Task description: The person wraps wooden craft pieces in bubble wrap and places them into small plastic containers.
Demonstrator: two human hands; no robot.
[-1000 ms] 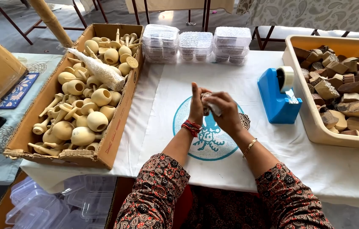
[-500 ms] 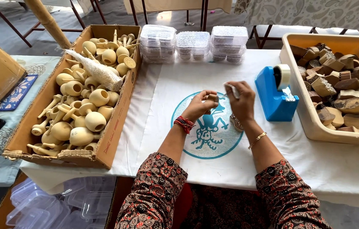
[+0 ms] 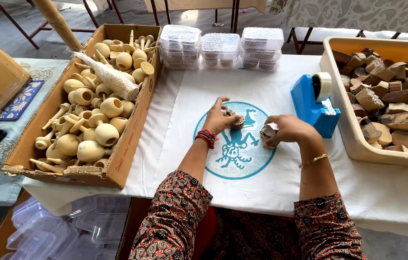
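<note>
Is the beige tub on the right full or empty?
Full. The beige tub is heaped nearly to its rim with carved wooden blocks, brown and tan, piled on one another; its floor is hidden.

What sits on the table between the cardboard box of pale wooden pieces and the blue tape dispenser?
In the head view: white cloth with teal print, and both hands holding small carved blocks.

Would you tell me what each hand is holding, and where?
Left hand pinches a small carved block by its side; right hand grips another from above.

Head view, steeply down, near table [image 3: 261, 82]
</note>
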